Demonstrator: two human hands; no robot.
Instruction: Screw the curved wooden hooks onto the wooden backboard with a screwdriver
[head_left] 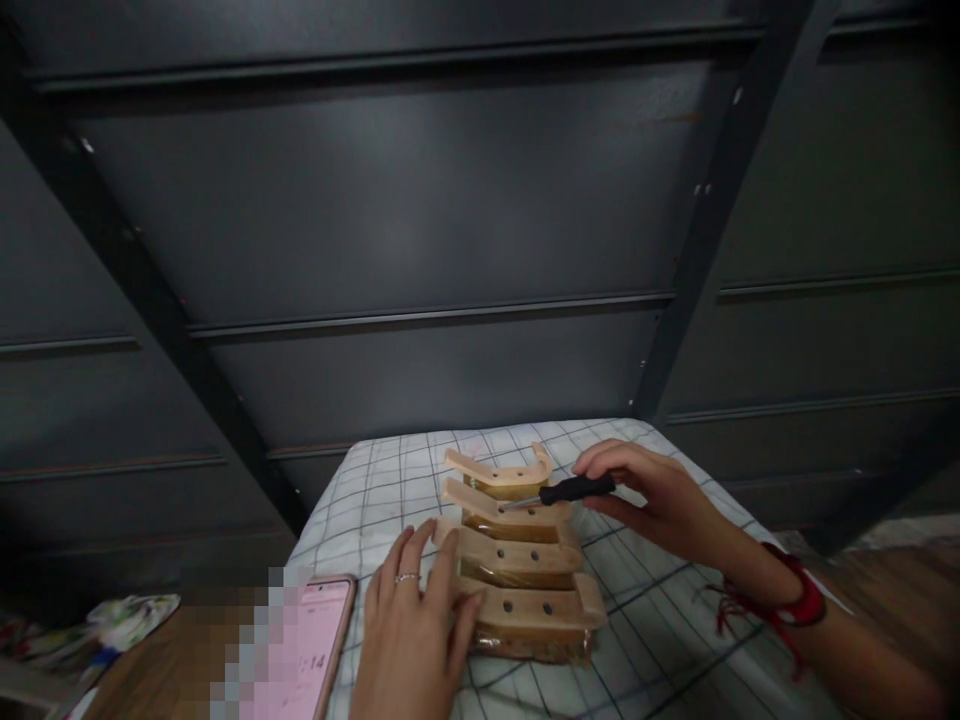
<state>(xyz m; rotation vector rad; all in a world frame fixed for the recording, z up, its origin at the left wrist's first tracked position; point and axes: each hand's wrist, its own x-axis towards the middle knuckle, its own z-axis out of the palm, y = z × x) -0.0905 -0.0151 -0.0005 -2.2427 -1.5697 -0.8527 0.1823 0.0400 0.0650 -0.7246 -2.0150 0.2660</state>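
Observation:
My right hand grips a screwdriver by its black handle. The metal shaft points left, and its tip is over or at a hole in the second wooden hook piece from the back. Several such pale wooden pieces with two holes each lie in a row, on brownish blocks in shiny clear wrap. At their left ends rests my left hand, fingers spread, with its fingertips on or beside the nearer wooden pieces. A ring is on one of its fingers.
A white checked cloth covers the surface under the pieces. A phone with a pink screen lies at the left edge, partly pixelated. Dark metal panels stand right behind. Wooden floor and a patterned bundle are lower left.

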